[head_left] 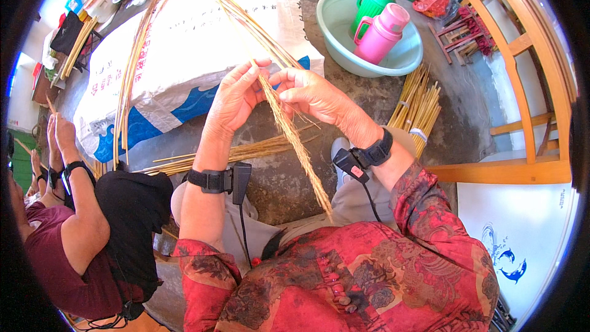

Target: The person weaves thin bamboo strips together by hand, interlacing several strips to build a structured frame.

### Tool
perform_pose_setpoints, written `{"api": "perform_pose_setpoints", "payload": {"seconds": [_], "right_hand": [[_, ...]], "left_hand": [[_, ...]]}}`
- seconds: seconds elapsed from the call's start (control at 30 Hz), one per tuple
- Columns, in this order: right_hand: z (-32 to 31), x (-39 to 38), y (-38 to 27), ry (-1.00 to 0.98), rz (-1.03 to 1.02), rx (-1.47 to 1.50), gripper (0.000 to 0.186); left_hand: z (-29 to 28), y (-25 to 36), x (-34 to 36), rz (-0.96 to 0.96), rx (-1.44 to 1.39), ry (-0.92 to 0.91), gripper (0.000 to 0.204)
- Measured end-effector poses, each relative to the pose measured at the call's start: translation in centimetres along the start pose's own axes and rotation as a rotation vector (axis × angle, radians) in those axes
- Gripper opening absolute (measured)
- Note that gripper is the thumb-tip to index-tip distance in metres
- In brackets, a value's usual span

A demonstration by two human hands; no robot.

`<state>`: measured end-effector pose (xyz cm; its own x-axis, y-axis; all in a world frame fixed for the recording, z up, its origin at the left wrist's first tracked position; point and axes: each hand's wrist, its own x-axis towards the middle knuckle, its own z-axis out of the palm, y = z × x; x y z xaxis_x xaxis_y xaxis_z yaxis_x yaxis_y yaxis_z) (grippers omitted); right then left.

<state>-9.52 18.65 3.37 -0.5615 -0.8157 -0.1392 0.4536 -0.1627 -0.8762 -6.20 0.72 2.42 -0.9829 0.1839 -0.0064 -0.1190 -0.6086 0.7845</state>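
The white sheet (203, 67), printed in red and bordered in blue near its front edge, is the largest item and serves as the reference. To its right stands a pale green basin (345, 55). Long tan stalks (251, 19) lie across the sheet in two loose groups, and a tied straw bundle (415, 107) rests on the floor to its right, beyond the basin's near side. The straw strand (296, 146) is located at the sheet's near right corner and runs away from it toward the person's lap. Its colour is golden tan with browner patches. It is thin at the upper end, fuller along the middle, and tapers to a fine, slightly frayed point. The surface consists of short, slanted, overlapping segments resembling a plait; the exact construction is too fine to tell. A few thin stems project from its right side. At the sheet's near edge, the left hand (236, 95) is partly curled, thumb and forefinger pinching the strand's upper end. The right hand (319, 98) is loosely curled, fingertips at the strand's right side; whether they clamp it cannot be told.
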Motion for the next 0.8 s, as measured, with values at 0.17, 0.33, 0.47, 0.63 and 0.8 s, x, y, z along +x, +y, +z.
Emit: {"api": "perform_pose_setpoints", "payload": {"seconds": [0.17, 0.33, 0.47, 0.63, 0.8], "right_hand": [[-0.05, -0.22, -0.07, 0.034, -0.016, 0.014, 0.035], [-0.06, -0.31, -0.15, 0.048, 0.0, -0.026, 0.034], [0.14, -0.38, -0.38, 0.05, 0.009, -0.073, 0.032], [0.06, -0.55, -0.41, 0.129, 0.013, -0.195, 0.033], [0.06, -0.56, -0.31, 0.115, -0.006, -0.212, 0.033]], "left_hand": [[0.42, 0.06, -0.03, 0.002, 0.018, 0.01, 0.026], [0.57, 0.09, -0.09, -0.009, 0.068, 0.008, 0.025], [0.49, 0.24, -0.03, -0.023, 0.121, 0.029, 0.024], [0.6, 0.45, -0.08, -0.063, 0.323, 0.1, 0.022], [0.64, 0.49, -0.08, -0.06, 0.387, 0.157, 0.021]]}}
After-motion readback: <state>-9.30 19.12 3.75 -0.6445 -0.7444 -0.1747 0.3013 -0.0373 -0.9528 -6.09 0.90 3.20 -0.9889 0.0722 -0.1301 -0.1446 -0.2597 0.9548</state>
